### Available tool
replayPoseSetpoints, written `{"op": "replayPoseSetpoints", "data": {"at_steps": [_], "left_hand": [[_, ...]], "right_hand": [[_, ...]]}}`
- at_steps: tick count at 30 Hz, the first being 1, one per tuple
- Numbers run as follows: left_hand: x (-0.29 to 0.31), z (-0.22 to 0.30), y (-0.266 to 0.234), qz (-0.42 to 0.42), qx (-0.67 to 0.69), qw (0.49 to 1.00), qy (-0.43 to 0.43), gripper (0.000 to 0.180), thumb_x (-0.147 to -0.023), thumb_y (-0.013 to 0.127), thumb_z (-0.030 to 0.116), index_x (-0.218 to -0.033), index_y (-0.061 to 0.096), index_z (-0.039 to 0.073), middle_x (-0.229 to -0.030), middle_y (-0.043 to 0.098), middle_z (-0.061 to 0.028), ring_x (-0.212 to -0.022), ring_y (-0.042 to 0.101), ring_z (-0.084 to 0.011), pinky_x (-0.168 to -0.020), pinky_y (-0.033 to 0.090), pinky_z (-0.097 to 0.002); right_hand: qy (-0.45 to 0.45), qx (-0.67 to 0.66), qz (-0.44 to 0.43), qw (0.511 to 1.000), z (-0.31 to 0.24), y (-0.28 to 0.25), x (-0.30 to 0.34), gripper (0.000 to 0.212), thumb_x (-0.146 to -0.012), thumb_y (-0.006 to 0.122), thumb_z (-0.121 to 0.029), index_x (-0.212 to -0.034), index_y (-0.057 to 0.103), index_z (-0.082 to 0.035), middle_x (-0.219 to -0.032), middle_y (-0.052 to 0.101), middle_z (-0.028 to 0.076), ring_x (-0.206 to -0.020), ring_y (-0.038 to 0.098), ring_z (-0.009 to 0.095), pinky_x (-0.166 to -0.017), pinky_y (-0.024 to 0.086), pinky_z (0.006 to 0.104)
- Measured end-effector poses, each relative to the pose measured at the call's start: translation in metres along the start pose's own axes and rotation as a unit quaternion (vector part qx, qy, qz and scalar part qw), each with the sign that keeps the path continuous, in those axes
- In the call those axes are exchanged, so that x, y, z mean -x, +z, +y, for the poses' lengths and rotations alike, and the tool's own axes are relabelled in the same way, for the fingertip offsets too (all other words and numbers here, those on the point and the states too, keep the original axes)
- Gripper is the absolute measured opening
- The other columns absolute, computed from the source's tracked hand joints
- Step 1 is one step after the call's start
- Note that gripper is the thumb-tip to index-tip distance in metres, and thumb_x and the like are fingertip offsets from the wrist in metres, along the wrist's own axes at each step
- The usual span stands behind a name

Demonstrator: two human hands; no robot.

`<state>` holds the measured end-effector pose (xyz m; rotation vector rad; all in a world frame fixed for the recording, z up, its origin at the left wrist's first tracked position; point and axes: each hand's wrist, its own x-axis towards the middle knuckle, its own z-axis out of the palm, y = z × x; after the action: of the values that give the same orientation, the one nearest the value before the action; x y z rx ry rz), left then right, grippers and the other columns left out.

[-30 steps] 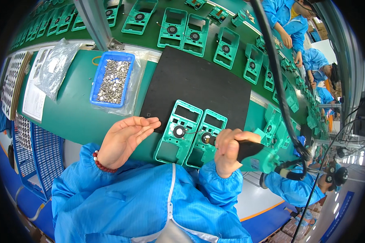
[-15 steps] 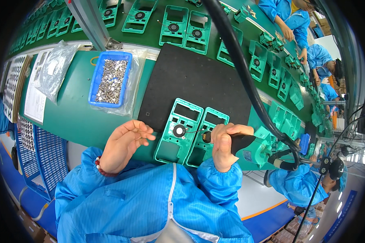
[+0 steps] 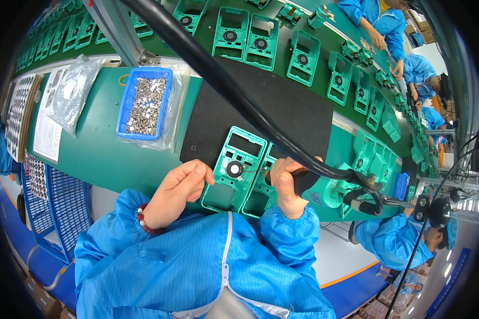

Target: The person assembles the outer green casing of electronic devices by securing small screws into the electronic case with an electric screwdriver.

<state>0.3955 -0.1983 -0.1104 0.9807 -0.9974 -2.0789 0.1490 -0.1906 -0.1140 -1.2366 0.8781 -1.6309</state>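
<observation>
Right hand point(image 3: 287, 186): I am seeing its fingers clenching the dark grip of a green tool point(image 3: 325, 192). Left hand point(image 3: 175, 191): its fingers are curling toward the thumb, beside the outer edge of the left housing point(image 3: 245, 179); I cannot tell whether they are pinching or touching anything. That housing and the right housing point(image 3: 258, 185) are lying side by side along the near edge of the bench point(image 3: 106, 154), overlapping the black mat point(image 3: 308, 117) (a black cable point(image 3: 223, 80) is arching above it). Past the mat's left edge, a blue tray point(image 3: 138, 136) is holding small metal parts.
</observation>
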Motion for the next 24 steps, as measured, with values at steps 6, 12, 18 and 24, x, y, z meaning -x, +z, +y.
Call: {"op": "replayPoseSetpoints", "data": {"at_steps": [6,12,18,24], "left_hand": [[-0.004,0.005,0.019,-0.08,-0.032,0.996,-0.029,0.022,-0.107,0.036,0.013,-0.113,0.051,-0.001,-0.084,0.061,-0.0058,-0.076,0.059,-0.0107,-0.07,0.048,-0.0259],[-0.02,-0.014,0.043,-0.17,-0.202,0.959,0.1,0.019,-0.105,0.047,0.013,-0.112,0.056,-0.003,-0.106,0.07,-0.0139,-0.097,0.071,-0.0216,-0.083,0.057,-0.0322],[-0.026,-0.016,0.054,-0.093,-0.265,0.95,0.136,0.016,-0.095,0.064,0.015,-0.103,0.07,0.003,-0.095,0.068,-0.0083,-0.087,0.07,-0.0221,-0.075,0.055,-0.0341],[-0.03,-0.014,0.053,-0.032,-0.427,0.848,0.311,0.01,-0.081,0.076,0.017,-0.09,0.074,0.011,-0.08,0.055,-0.0015,-0.079,0.056,-0.0206,-0.073,0.042,-0.0344]], "right_hand": [[-0.048,0.088,0.016,0.995,0.002,0.003,-0.002,0.031,-0.092,0.07,-0.013,-0.106,0.045,-0.003,-0.066,0.049,0.005,-0.05,0.044,0.013,-0.047,0.039,0.0304],[-0.055,0.132,0.004,0.99,-0.012,0.005,0.005,0.033,-0.09,0.073,-0.013,-0.106,0.045,-0.003,-0.068,0.052,0.006,-0.053,0.047,0.014,-0.05,0.042,0.0308],[-0.087,0.14,0.049,0.985,-0.029,0.014,0.004,0.035,-0.093,0.071,-0.022,-0.107,0.043,-0.006,-0.066,0.05,0.004,-0.051,0.046,0.013,-0.049,0.04,0.0307],[-0.096,-0.147,-0.196,0.965,-0.057,0.0,-0.001,0.048,-0.085,0.071,0.006,-0.122,0.042,-0.004,-0.074,0.055,0.007,-0.061,0.052,0.017,-0.057,0.045,0.0342]]}}
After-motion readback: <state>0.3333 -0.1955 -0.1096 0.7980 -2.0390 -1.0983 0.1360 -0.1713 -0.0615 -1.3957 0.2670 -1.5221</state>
